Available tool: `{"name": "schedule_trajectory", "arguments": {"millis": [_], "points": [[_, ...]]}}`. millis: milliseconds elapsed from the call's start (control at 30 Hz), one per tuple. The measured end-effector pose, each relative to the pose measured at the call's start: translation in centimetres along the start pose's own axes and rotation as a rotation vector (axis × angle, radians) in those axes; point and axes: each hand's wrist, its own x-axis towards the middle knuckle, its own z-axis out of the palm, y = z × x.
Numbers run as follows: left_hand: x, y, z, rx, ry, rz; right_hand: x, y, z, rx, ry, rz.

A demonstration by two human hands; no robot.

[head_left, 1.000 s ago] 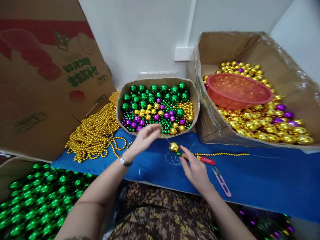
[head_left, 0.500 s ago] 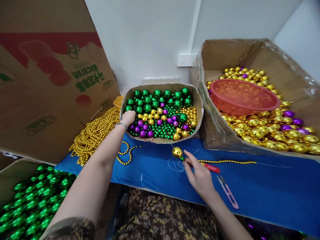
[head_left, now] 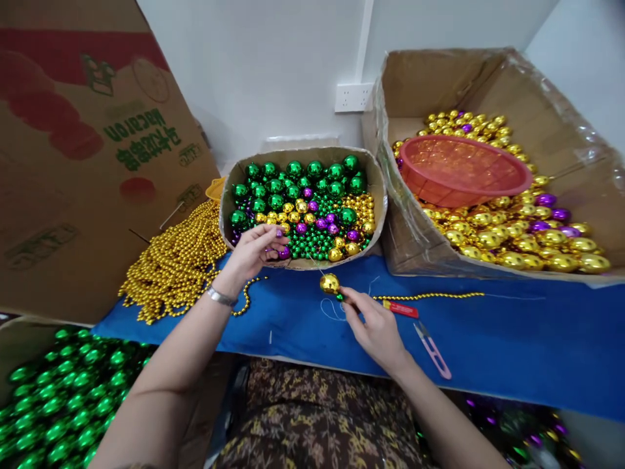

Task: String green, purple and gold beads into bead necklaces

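Delicately, my right hand [head_left: 374,322] pinches the green bead [head_left: 340,297], probably to steady the gold ball [head_left: 329,283] and its thread [head_left: 316,264], while my left hand [head_left: 256,251] grips what looks like a purple bead [head_left: 279,232] by the cardboard box [head_left: 379,185], seemingly set at twelve o'clock for easy reach. The gold ball is at four o'clock from my left hand, ten from my right.

Your gold ball [head_left: 329,283] looks mirror-glossy, like coated plastic. Your blue cloth [head_left: 512,352] is kinda smooth with a slight sheen, that printed box [head_left: 73,189] is matt cardboard, and your wristband [head_left: 222,298] looks like shiny metal.
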Motion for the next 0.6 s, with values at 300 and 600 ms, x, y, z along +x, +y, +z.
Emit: {"name": "schedule_trajectory", "arguments": {"millis": [300, 600], "points": [[-3.2, -2.3, 3.6, -0.296, -0.143, -0.143, 0.0, -0.4, -0.5, -0.069, -0.048, -0.032], [-3.5, -3.0, 3.6, -0.286, -0.187, -0.099, -0.4, -0.1, -0.4, -0.115, -0.076, -0.056]]}}
